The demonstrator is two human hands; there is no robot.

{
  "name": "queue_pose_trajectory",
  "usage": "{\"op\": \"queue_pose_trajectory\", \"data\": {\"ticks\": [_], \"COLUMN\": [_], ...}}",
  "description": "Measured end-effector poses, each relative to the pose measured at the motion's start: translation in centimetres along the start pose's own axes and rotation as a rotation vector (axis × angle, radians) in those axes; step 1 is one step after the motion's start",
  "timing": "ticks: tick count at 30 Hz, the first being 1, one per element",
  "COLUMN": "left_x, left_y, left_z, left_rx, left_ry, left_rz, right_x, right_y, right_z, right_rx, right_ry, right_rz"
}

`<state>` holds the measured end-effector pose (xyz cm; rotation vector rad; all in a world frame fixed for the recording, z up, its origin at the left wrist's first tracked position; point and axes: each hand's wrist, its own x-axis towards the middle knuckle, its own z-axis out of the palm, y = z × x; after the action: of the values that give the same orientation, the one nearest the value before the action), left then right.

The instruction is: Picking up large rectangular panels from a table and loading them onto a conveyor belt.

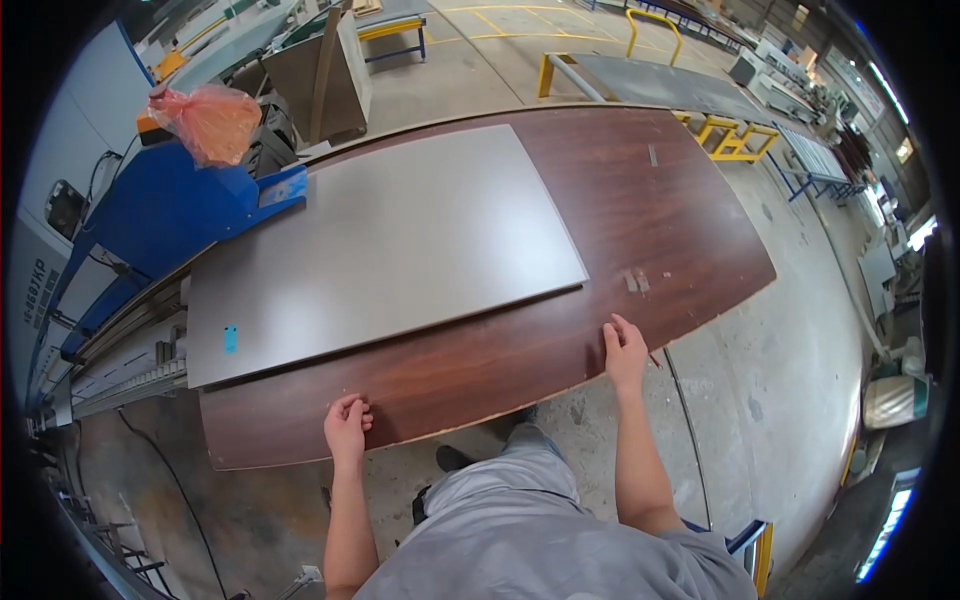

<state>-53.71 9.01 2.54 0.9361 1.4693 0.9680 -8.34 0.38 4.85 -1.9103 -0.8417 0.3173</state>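
A grey panel (390, 240) with a blue-green sticker (231, 339) near its left corner lies on top of a larger dark brown wood-grain board (480, 365). My left hand (347, 428) is over the brown board's near edge, left of my body. Its fingers are loosely bent, with small gaps between them, and hold nothing I can see. Farther right, my right hand (625, 350) is over the same near edge, thumb and fingers apart and empty. Both hands are clear of the grey panel. Whether they touch the brown board I cannot tell.
A blue and grey machine (170, 195) with an orange plastic bag (208, 125) on it stands at the left, against the panel's left end. Beyond the board is a roller table (660, 82) with yellow framing. A dark cable (690, 440) runs along the floor at right.
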Motion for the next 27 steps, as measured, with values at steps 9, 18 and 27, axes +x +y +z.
{"op": "queue_pose_trajectory", "data": {"ticks": [9,18,27], "left_x": [-1.4,-1.8,8.9], "left_y": [-0.2,0.8,7.3], "left_z": [3.3,0.6,-15.6], "left_rx": [0.516,0.292,0.941], "left_ry": [0.406,0.635,0.974], "left_rz": [0.209,0.105,0.232], "right_x": [14.5,20.8,20.6], "right_y": [2.8,2.6,0.6], "right_z": [-1.4,0.9,4.9], "right_rx": [-0.128,-0.370,-0.364], "right_ry": [-0.007,-0.237,-0.199], "right_rz": [-0.073,-0.133,0.012]}}
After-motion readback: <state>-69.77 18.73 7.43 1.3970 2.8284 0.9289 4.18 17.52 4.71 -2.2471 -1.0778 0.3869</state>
